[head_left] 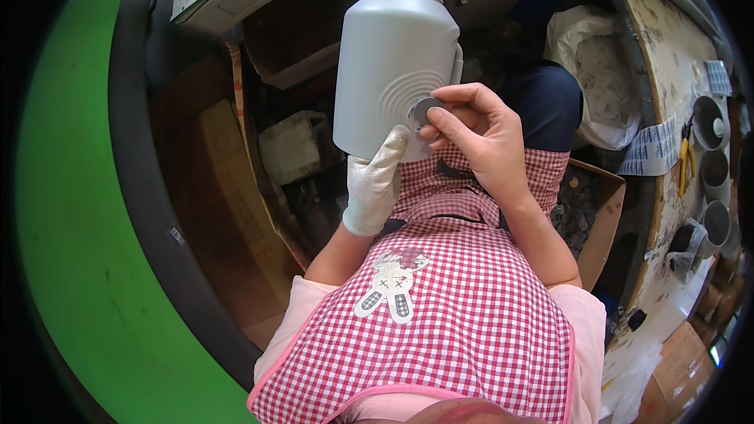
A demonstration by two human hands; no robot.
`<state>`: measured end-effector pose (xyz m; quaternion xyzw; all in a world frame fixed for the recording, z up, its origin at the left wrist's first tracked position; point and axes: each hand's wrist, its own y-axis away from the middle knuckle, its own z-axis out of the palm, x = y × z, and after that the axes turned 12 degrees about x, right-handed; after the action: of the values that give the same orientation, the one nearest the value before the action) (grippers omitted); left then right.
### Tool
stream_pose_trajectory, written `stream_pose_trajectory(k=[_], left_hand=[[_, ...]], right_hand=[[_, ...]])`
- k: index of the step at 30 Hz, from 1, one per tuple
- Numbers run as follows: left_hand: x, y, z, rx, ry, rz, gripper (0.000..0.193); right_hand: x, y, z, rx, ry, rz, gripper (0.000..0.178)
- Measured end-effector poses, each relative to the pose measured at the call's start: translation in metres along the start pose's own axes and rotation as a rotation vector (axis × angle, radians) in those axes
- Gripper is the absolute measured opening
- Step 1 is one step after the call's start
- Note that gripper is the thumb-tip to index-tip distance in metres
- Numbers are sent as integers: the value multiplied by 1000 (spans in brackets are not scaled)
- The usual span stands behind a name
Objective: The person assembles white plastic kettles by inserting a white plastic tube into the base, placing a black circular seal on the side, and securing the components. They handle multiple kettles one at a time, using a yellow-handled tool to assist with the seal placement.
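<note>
A large pale grey jug-like body (pixel 393 55) with a narrow neck stands tilted slightly in front of me, and part of a handle shows at its right side. Curved concentric ridges mark its lower wall. My left hand (pixel 375 180), in a white glove, grips the body low down, the thumb lying on its wall and the other fingers hidden behind. Bare, my right hand (pixel 483 129) pinches a small dark grey disc (pixel 426 110) between thumb and fingers. The disc is at the centre of the ridges; whether it touches the wall I cannot tell.
A green conveyor belt (pixel 75 188) with a dark edge runs along the left. Cardboard boxes (pixel 228 204) lie beside it. At right, a box holds several dark discs (pixel 575 208), below a white plastic bag (pixel 593 71). Grey cups (pixel 715 169) and yellow-handled pliers (pixel 685 159) lie on a worn bench (pixel 667 39).
</note>
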<state>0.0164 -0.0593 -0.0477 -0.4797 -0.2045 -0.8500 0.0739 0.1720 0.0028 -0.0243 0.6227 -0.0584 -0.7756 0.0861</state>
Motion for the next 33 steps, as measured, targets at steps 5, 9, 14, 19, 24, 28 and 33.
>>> stream_pose_trajectory(k=[5, 9, 14, 19, 24, 28, 33], left_hand=[[-2, -4, -10, 31, 3, -23, 30], [-2, -5, -9, 34, -3, -29, 32], [-5, -6, -4, 94, 17, -55, 35], [-12, -4, -5, 102, -110, 127, 38], [-18, -7, -12, 104, -222, 149, 41], [-12, -17, -24, 116, -183, 95, 41], [-13, -22, -35, 36, -262, 163, 37]], right_hand=[[6, -5, 0, 17, 165, -13, 15], [12, -9, -2, -40, 79, 130, 16], [17, 0, 10, 58, 114, 4, 20], [17, -14, -13, -116, 240, 212, 30], [39, -35, -21, -58, 338, 216, 55], [54, -36, -3, -12, 329, 199, 58], [50, -41, -5, -131, 251, 272, 53]])
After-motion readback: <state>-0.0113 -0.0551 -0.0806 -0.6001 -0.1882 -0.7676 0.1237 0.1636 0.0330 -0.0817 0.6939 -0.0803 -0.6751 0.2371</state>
